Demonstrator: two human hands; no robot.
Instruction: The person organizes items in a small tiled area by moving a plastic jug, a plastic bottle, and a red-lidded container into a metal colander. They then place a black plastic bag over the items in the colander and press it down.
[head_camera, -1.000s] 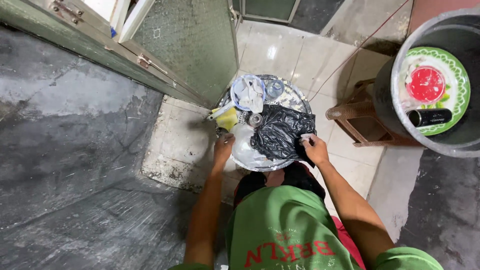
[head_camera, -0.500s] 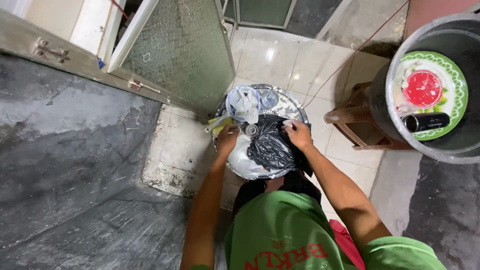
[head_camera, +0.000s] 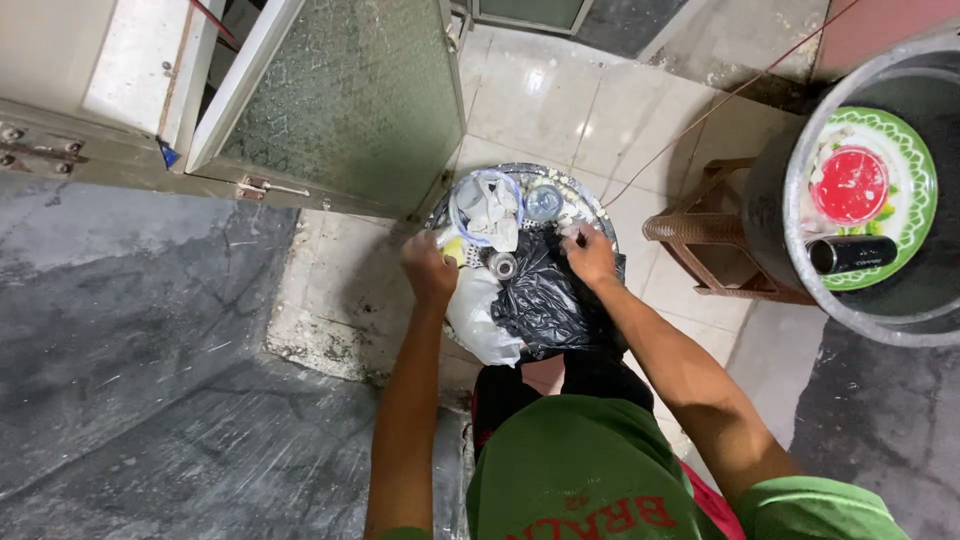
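Take the round metal basin on the tiled floor as your reference. The black plastic bag lies crumpled across the near part of the basin, spilling over the near rim toward your knees. Its long axis runs from the basin's centre toward you; no clear mouth or pointing end can be made out.

Your right hand rests on the far edge of the black plastic bag, inside the basin, with the fingers curled down onto the film in a pinch. Your left hand sits at the left rim of the basin, fingers clenched; what they grip cannot be told, though a yellow item and a white plastic bag lie just beside them.

Deeper in the basin sit a clear tub with crumpled white paper, a small clear cup and a small round jar.

Right of the basin stands a brown plastic stool, and beyond it a large grey barrel carrying a green-rimmed plate. Left of the basin stands an open frosted-glass door.
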